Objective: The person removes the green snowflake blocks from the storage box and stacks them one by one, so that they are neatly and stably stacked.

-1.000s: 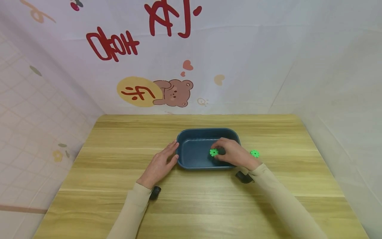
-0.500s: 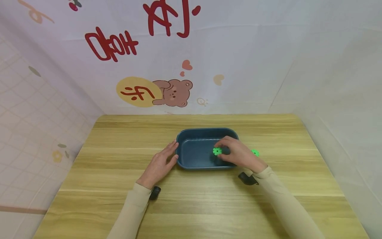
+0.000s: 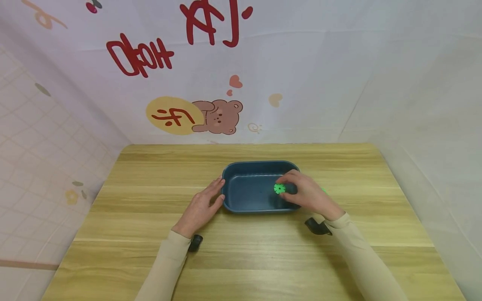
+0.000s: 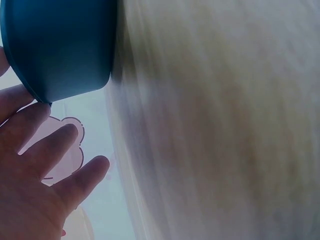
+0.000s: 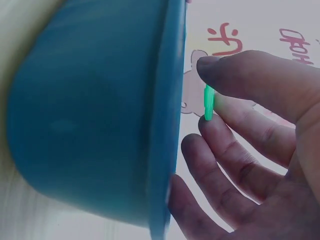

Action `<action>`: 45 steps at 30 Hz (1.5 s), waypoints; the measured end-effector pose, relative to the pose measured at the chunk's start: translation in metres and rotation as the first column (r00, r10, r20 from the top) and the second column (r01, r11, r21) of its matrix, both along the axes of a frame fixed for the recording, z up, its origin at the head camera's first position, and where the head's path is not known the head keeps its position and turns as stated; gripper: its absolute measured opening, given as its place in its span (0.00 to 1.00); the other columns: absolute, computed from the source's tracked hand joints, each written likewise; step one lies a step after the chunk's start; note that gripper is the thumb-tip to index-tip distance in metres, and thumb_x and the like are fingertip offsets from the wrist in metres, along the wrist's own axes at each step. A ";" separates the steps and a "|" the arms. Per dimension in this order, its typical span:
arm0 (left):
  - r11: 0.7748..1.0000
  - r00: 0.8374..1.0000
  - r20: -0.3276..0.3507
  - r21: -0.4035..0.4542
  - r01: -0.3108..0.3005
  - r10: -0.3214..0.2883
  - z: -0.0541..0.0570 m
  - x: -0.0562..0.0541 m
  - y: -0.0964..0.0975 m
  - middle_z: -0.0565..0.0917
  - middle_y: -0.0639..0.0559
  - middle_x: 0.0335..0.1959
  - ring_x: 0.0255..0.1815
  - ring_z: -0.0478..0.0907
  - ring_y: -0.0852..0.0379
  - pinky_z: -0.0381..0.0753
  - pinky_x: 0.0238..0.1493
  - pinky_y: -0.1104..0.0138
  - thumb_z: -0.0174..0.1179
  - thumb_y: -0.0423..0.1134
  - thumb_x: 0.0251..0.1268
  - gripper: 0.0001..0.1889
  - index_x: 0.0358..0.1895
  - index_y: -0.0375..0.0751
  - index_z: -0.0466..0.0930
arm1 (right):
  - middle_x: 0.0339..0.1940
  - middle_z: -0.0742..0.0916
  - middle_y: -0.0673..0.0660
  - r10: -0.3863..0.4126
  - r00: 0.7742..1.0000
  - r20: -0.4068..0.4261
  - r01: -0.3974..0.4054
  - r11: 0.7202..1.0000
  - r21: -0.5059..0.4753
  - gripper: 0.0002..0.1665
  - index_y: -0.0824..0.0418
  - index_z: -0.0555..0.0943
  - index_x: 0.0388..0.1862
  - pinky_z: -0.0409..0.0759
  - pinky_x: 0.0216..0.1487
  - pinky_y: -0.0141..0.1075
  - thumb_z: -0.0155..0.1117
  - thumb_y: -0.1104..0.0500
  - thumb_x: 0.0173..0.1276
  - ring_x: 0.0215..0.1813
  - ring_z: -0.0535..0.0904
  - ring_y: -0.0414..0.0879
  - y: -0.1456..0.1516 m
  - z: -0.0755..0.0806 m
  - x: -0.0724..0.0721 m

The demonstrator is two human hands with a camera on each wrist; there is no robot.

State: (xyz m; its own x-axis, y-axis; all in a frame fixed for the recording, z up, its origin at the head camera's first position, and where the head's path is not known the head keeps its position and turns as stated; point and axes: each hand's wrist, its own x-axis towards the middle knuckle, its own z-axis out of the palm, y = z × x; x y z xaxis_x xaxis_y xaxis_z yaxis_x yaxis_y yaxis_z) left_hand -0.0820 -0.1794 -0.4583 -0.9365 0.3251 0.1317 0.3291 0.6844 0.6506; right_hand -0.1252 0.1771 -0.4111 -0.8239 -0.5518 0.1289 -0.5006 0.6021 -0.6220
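Observation:
My right hand [image 3: 310, 194] pinches a small green notched plastic disc [image 3: 279, 188] between thumb and fingers, over the right part of a dark blue oblong basin [image 3: 241, 211]. In the right wrist view the same disc [image 5: 209, 102] shows edge-on, beyond the basin's rim [image 5: 165, 115]. At the basin's left end, my left hand [image 3: 197, 211] touches the wall with extended fingers. The left wrist view has those fingers [image 4: 55, 145] spread, some against the basin's edge [image 4: 75, 50]. A second green disc [image 3: 324, 190] lies on the table, mostly hidden behind my right hand.
A wood-grain table [image 3: 248, 259] carries everything. White cloth [image 3: 308, 75] with red lettering and a printed bear [image 3: 222, 117] hangs behind it, and pale cloth stands at both sides. Black wrist devices [image 3: 318, 226] sit under both wrists.
My right hand has drifted right and slightly away from me, the disc still pinched. It now covers most of the second disc. My left hand has stayed at the basin's end.

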 end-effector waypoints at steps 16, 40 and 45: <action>1.000 1.000 -0.005 -0.010 -0.005 0.004 0.002 0.000 0.001 0.62 0.51 0.81 0.80 0.60 0.50 0.66 0.76 0.49 0.56 0.44 0.81 0.28 0.79 0.43 0.65 | 0.50 0.85 0.52 -0.069 0.997 -0.025 0.069 0.998 -0.013 0.21 0.60 0.85 0.55 0.83 0.54 0.54 0.78 0.64 0.63 0.53 0.84 0.52 0.022 0.007 0.003; 1.000 1.000 0.001 -0.017 -0.005 0.005 0.002 0.000 0.001 0.62 0.51 0.81 0.80 0.60 0.49 0.65 0.76 0.50 0.55 0.46 0.82 0.28 0.79 0.43 0.65 | 0.54 0.86 0.55 -0.154 0.985 -0.077 0.151 0.987 -0.049 0.18 0.61 0.86 0.53 0.83 0.55 0.55 0.76 0.65 0.64 0.55 0.82 0.54 0.064 0.005 0.007; 1.000 1.000 0.000 -0.016 -0.003 0.003 0.002 0.000 0.001 0.62 0.51 0.81 0.81 0.60 0.49 0.65 0.76 0.49 0.55 0.46 0.82 0.28 0.79 0.43 0.65 | 0.53 0.86 0.55 -0.180 0.980 -0.090 0.177 0.983 -0.041 0.19 0.62 0.86 0.53 0.84 0.55 0.54 0.77 0.66 0.63 0.56 0.82 0.53 0.071 0.003 0.008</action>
State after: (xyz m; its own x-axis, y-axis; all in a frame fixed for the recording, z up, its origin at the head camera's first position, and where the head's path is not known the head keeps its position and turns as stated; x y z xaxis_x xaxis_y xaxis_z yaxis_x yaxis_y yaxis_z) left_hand -0.0824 -0.1781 -0.4564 -0.9375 0.3243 0.1265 0.3269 0.6954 0.6400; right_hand -0.1169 0.2484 -0.4081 -0.8922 -0.3917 0.2250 -0.4438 0.6671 -0.5984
